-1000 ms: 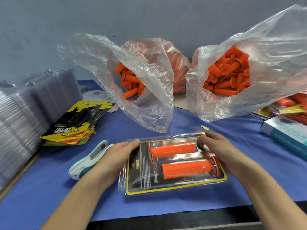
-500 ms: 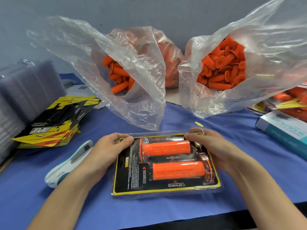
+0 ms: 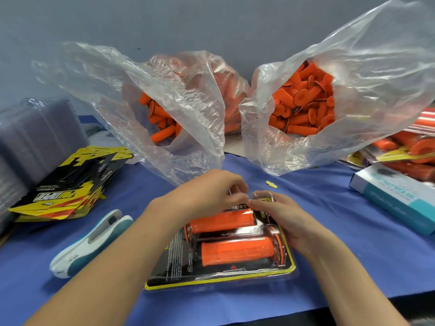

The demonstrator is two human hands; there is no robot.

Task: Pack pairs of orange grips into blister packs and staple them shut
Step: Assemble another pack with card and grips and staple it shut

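Bench, mid-pack.

- Blue-covered table [image 3: 329,220] spans the whole view.
- 2 clear bags of loose orange grips stand at the back: right bag [image 3: 367,74], left bag [image 3: 169,97], both mouths open toward us.
- Stack of empty clear blisters [image 3: 35,142] at far left. In front of it is a pile of yellow-and-black cards [image 3: 70,184], whose top card reads "PRO TAPER", upside down to us.
- Teal-and-white box [image 3: 395,196] at right, lettering too blurred to read. Finished packs [image 3: 409,147] lie behind it.
- Blister pack [image 3: 174,260] lies flat at centre, just in front of us, with its card inside. The small print on it is unreadable except a "2" near the front. White lettering at its far edge is half covered.
- 2 grips are seated inside, long axes left to right: upper grip [image 3: 223,220] with its flange on the left, lower grip [image 3: 237,250] with its flange on the right.
- Left hand [image 3: 204,194] and right hand [image 3: 282,212] meet at the pack's far edge. Both have fingers curled, thumb and forefinger tips pinching that edge.
- Stapler [image 3: 94,241] lies untouched just left of the pack, under the left forearm, so it is nearer the left hand. Its long axis runs from near-left to far-right.
- Yellow scrap [image 3: 271,184] lies on the cloth beyond the hands.

We judge the pack filled and closed but not yet stapled. The reach goes left.
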